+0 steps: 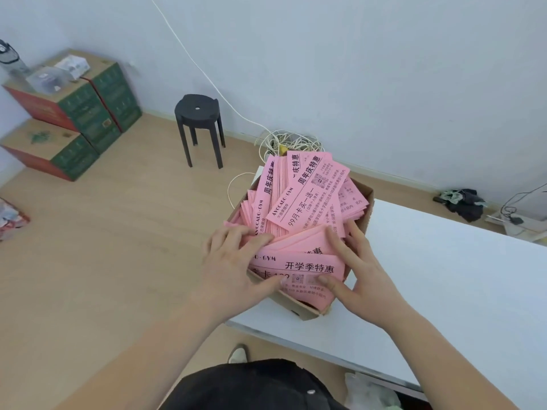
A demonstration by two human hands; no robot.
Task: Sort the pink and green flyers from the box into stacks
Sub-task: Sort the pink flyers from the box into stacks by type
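Flyers (307,199), pink wherever I can see, lie heaped in the box (366,202) at the corner of the white surface (444,276). I see the left hand (233,261) and right hand (358,270) clasping the near bundle from either side, fingers (336,241) over its top and thumbs pressed on its face.

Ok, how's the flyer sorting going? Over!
Left hand and right hand grip pink flyers in box. No green visible. No stacks on table yet.
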